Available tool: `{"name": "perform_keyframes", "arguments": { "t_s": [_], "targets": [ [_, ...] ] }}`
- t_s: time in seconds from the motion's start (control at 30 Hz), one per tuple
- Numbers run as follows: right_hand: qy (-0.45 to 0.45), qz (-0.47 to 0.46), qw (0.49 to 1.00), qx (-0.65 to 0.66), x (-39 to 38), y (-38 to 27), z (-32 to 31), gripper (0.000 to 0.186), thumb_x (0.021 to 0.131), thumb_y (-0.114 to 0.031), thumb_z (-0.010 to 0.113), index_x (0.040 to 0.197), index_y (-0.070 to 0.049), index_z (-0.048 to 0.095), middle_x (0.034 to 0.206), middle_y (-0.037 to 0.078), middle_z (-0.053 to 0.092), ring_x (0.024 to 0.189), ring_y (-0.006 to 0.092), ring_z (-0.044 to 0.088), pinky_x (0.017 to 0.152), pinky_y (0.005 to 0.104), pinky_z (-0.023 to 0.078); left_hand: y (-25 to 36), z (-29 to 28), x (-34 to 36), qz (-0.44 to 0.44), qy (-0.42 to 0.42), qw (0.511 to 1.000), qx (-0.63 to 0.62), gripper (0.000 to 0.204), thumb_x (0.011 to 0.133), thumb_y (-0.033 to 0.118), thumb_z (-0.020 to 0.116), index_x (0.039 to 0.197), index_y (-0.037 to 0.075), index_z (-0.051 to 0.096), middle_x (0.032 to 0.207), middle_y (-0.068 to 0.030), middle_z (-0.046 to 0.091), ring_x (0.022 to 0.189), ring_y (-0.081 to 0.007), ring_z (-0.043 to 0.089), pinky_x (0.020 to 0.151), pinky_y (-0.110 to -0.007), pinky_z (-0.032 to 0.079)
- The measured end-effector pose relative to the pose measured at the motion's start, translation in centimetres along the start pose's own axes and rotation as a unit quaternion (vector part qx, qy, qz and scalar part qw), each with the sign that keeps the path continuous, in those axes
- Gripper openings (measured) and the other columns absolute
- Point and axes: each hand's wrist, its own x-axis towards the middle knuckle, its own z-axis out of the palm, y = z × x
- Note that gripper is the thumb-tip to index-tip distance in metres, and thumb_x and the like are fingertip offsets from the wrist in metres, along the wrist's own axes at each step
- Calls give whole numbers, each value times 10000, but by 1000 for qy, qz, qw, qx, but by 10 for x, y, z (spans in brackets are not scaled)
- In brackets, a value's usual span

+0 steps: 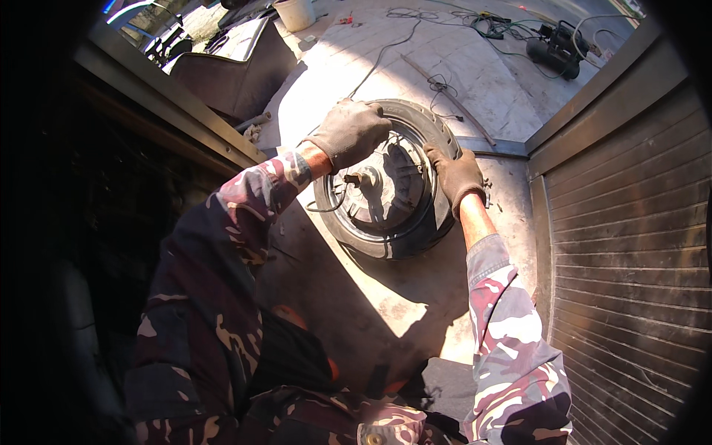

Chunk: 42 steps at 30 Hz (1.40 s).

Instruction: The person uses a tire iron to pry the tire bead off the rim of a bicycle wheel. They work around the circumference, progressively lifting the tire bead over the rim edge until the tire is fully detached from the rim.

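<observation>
A wheel with a black tyre (pixel 386 248) and a grey metal hub (pixel 360 208) lies flat on the ground in front of me. A short shaft stands up at the hub's centre, with a black cable (pixel 322 209) curving out to the left. My left hand (pixel 348 132) wears a brown glove and is curled closed over the top of the tyre, its fingertips partly hidden. My right hand (pixel 458 174), also gloved, grips the right side of the tyre with its fingers bent over the sidewall.
Metal frames (pixel 172 100) and a ribbed metal panel (pixel 623 245) flank me, with a threshold strip (pixel 504 146) beyond the wheel. Farther out are a black compressor (pixel 552 53), a bucket (pixel 295 13), a dark bent panel (pixel 230 81), cables and a long rod (pixel 463 111).
</observation>
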Motion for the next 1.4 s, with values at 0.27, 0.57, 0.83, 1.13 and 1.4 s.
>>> {"name": "perform_keyframes", "arguments": {
  "t_s": [0.27, 0.57, 0.83, 1.13, 1.4],
  "targets": [
    [9, -2, 1000, -18, 7, 1, 5, 1047, 829, -690, 857, 1493, 61, 555, 1456, 301, 655, 1376, 408, 636, 1162, 465, 495, 10, 18, 12, -324, -94, 787, -517, 330, 1049, 102, 605, 1353, 75, 731, 900, -82, 795, 718, -129, 725, 662, -305, 595],
    [7, 2, 1000, -6, 7, -4, 4, 1026, 836, -676, 860, 1449, 98, 583, 1395, 330, 682, 1323, 426, 665, 1138, 461, 496, -18, 18, -5, 8, 15, 994, -105, 336, 994, 260, 751, 1304, 129, 753, 1102, -148, 783, 973, -360, 766, 830, -489, 606],
    [7, 17, 1000, 6, 2, -14, 2, 994, 834, -647, 875, 1470, 58, 583, 1449, 304, 660, 1377, 406, 640, 1164, 465, 498, -12, 12, 30, -400, -95, 746, -525, 422, 1077, 398, 634, 1124, 12, 798, 794, -114, 785, 567, -142, 645, 531, -301, 533],
    [15, 3, 1000, 21, 4, -11, 5, 975, 828, -610, 894, 1423, 106, 606, 1383, 328, 690, 1310, 420, 673, 1131, 446, 498, -17, 18, 7, -144, 48, 976, -156, 204, 998, 274, 717, 1122, 133, 797, 1002, -162, 759, 881, -349, 746, 808, -470, 576],
    [3, 7, 1000, 28, 7, -14, 3, 979, 831, -626, 883, 1423, 102, 607, 1382, 327, 690, 1299, 419, 679, 1117, 447, 510, -11, 7, 6, -149, -1, 987, -67, 241, 991, 318, 727, 997, 95, 815, 1026, -194, 775, 902, -384, 767, 804, -478, 606]
  ]
}}
